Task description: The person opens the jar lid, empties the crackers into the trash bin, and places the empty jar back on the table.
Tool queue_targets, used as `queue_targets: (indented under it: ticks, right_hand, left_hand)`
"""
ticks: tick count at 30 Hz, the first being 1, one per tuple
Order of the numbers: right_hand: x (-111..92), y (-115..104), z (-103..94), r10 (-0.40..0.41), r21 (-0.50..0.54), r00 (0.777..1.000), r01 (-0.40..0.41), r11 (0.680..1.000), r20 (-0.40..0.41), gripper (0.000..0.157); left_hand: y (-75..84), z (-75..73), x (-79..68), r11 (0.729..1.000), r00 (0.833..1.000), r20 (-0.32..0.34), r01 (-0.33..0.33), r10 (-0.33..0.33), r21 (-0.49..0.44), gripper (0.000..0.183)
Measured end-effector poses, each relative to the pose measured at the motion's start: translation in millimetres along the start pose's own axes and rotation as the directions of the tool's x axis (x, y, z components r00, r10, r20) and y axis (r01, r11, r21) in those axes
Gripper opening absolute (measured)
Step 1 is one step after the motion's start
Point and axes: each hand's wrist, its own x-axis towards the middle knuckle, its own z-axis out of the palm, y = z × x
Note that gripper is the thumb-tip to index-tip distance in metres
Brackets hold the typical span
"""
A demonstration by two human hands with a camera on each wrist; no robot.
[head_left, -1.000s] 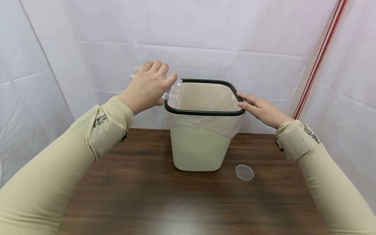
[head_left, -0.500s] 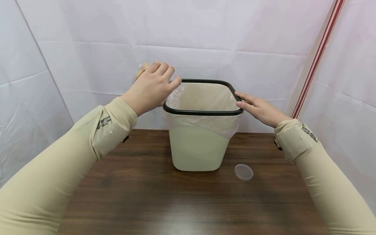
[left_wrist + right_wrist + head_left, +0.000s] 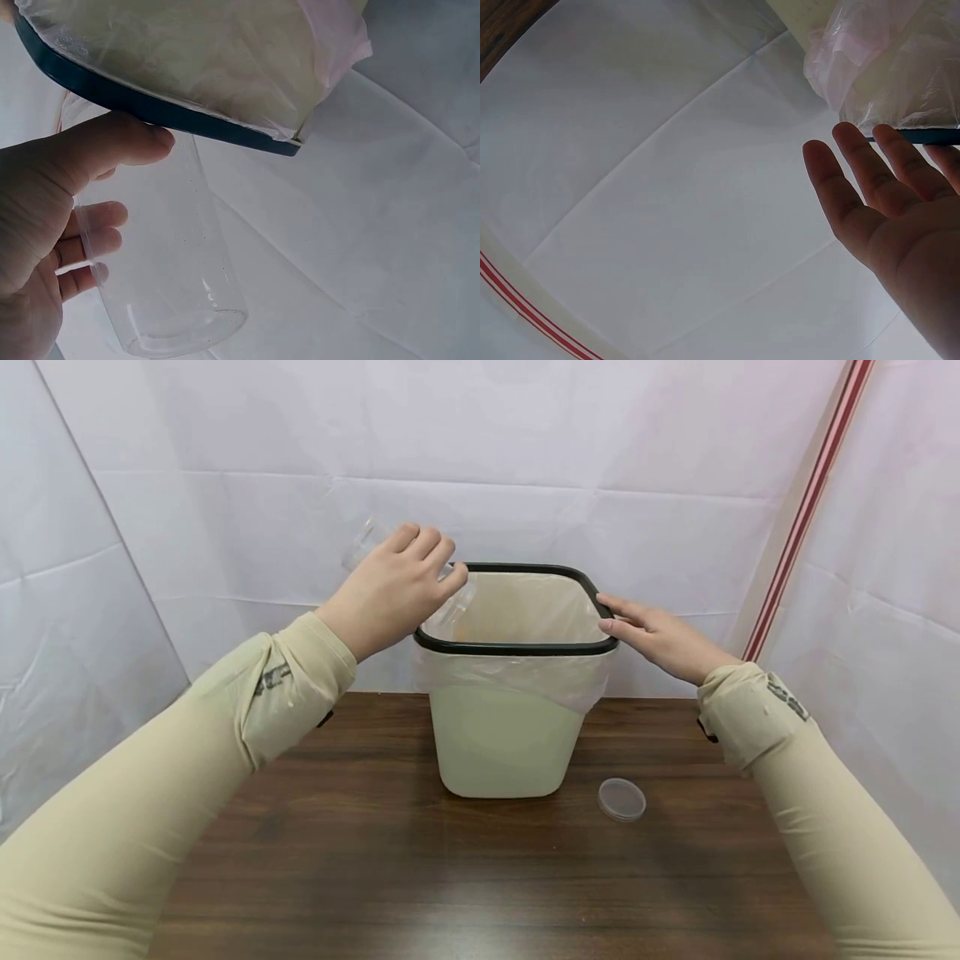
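Note:
My left hand (image 3: 401, 585) grips a clear plastic jar (image 3: 169, 247), tipped with its mouth over the left rim of a pale green trash bin (image 3: 506, 739). The left wrist view shows the jar's see-through wall with only tiny specks on it, and my thumb lies across it beside the bin's rim. A patch of yellowish bits (image 3: 480, 633) shows faintly inside the bin. On the far side, my right hand (image 3: 663, 643) rests its extended fingers and thumb on the bin's black rim (image 3: 517, 649). In the right wrist view those fingers (image 3: 862, 169) are nearly straight.
A thin pinkish liner (image 3: 525, 679) folds over the bin's rim. One clear round lid (image 3: 622, 799) lies on the dark wooden table (image 3: 360, 860), right of the bin. White cloth (image 3: 247, 527) hangs behind, with a red-striped edge (image 3: 810, 510) at the right.
The yellowish contents seen at the jar's raised end half a second ago are gone from it. My left hand has shifted slightly right, over the bin. The right hand stays on the rim.

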Motion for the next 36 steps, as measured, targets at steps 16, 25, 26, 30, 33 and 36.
queue_targets:
  ticks: [16,25,26,30,33,36]
  right_hand:
    - [0.7,0.3,1.3,-0.003,0.001,1.0,0.003,1.0,-0.005,0.061]
    - [1.3,1.6,1.3,-0.007,-0.004,1.0,0.007,1.0,-0.004,0.061]
    - [1.1,1.7,1.3,-0.007,-0.004,1.0,0.007,1.0,-0.003,0.061]
    - [1.2,1.8,1.8,-0.009,-0.002,1.0,0.009,1.0,-0.003,0.06]
    - [1.2,1.9,2.1,-0.012,-0.001,1.0,0.012,1.0,-0.005,0.06]
    - [1.3,2.1,2.0,-0.016,0.001,1.0,0.016,1.0,-0.006,0.06]
  left_hand:
    - [-0.6,1.1,-2.1,1.0,1.0,-0.014,0.018,-0.019,-0.022,0.021]
    - [-2.8,2.9,-3.5,0.997,0.999,0.015,0.049,-0.048,-0.053,0.021]
    - [-3.1,3.2,-4.1,0.997,0.999,0.012,0.053,-0.053,-0.059,0.021]
    - [-5.5,3.9,-7.4,0.995,0.998,0.016,0.065,-0.064,-0.079,0.023]
    - [-8.1,3.0,-10.3,0.993,0.996,0.041,0.078,-0.074,-0.084,0.036]
    - [-10.4,2.8,-14.2,0.991,0.993,0.073,0.1,-0.094,-0.092,0.055]
